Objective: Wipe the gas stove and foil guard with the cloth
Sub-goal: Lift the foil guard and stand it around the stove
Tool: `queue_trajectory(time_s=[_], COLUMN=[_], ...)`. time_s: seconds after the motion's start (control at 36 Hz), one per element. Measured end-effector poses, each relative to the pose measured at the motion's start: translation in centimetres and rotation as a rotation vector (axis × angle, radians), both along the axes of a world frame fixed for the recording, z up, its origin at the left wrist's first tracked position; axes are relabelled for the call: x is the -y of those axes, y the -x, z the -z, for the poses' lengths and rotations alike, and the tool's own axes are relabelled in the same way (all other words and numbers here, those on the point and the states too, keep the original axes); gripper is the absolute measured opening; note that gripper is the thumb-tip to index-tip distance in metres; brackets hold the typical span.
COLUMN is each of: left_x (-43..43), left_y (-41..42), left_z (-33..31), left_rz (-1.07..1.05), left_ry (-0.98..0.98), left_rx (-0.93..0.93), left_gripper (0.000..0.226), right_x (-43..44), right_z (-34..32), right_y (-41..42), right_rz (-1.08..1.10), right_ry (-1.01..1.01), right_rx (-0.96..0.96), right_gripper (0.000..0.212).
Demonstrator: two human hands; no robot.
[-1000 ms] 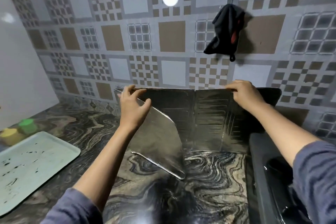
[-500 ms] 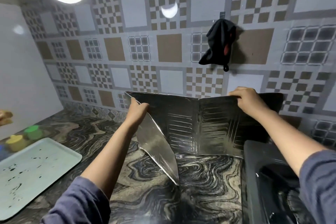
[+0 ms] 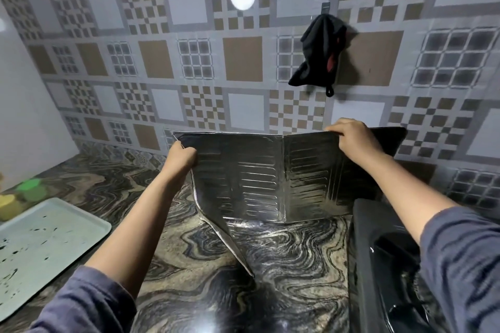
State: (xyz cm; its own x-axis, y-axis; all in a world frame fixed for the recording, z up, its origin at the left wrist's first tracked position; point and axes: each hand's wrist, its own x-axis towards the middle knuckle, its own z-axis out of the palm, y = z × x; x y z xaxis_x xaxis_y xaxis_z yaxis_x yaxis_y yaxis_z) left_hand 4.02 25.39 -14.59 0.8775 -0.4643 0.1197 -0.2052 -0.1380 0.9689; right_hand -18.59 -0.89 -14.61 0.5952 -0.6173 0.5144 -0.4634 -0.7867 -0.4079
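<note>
The folding foil guard (image 3: 257, 178) stands upright on the marbled counter against the tiled wall, its ribbed silver panels facing me. My left hand (image 3: 180, 159) grips its upper left corner, where the left panel folds forward toward me. My right hand (image 3: 351, 140) grips the top edge of the right panel. The black gas stove (image 3: 378, 259) sits at the lower right, partly hidden by my right arm. A black cloth (image 3: 319, 54) hangs from a hook on the wall above the guard.
A pale green tray (image 3: 40, 246) with dark specks lies on the counter at the left. Behind it stand a green lid (image 3: 31, 188) and a yellow lid (image 3: 6, 204). A white wall closes the left side.
My left hand has swung the guard's left panel from lying flatter and lower to a steeper, more folded position. The view has tilted upward. My right hand kept its hold.
</note>
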Motion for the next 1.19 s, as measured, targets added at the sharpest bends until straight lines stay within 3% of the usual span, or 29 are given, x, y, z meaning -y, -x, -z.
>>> queue_trajectory(time_s=[0.28, 0.39, 0.47, 0.61, 0.78, 0.86, 0.94, 1.14, 1.19], left_x=[1.2, 2.7, 4.0, 6.0, 8.5, 9.6, 11.2, 13.9, 14.6], left_y=[1.7, 3.6, 5.4, 8.9, 12.2, 13.6, 14.7, 15.6, 16.0], left_z=[-0.4, -0.6, -0.8, -1.0, -0.9, -0.7, -0.2, 0.2, 0.0], left_rz=[0.186, 0.279, 0.335, 0.411, 0.494, 0.493, 0.469, 0.409, 0.403], left_ry=[-0.074, -0.025, -0.009, -0.016, -0.036, -0.040, -0.013, -0.097, -0.085], left_rx=[-0.043, -0.103, -0.111, -0.124, -0.112, -0.105, -0.095, 0.035, 0.019], left_gripper=[0.027, 0.047, 0.046, 0.054, 0.048, 0.053, 0.035, 0.056, 0.044], right_x=[2.2, 2.9, 3.4, 3.4, 2.6, 2.8, 3.6, 4.9, 5.4], right_z=[1.3, 0.9, 0.8, 1.2, 1.8, 2.3, 2.5, 2.4, 2.4], right_y=[4.0, 6.4, 8.2, 9.3, 8.4, 8.4, 9.2, 11.4, 12.0], right_rz=[0.286, 0.411, 0.473, 0.384, 0.249, 0.181, 0.164, 0.169, 0.169], right_ry=[0.093, 0.091, 0.068, 0.056, 0.063, 0.023, -0.011, 0.019, 0.027], right_rx=[-0.026, -0.067, -0.097, -0.117, -0.071, 0.000, 0.083, 0.152, 0.143], right_gripper=[0.045, 0.042, 0.041, 0.043, 0.041, 0.034, 0.029, 0.031, 0.033])
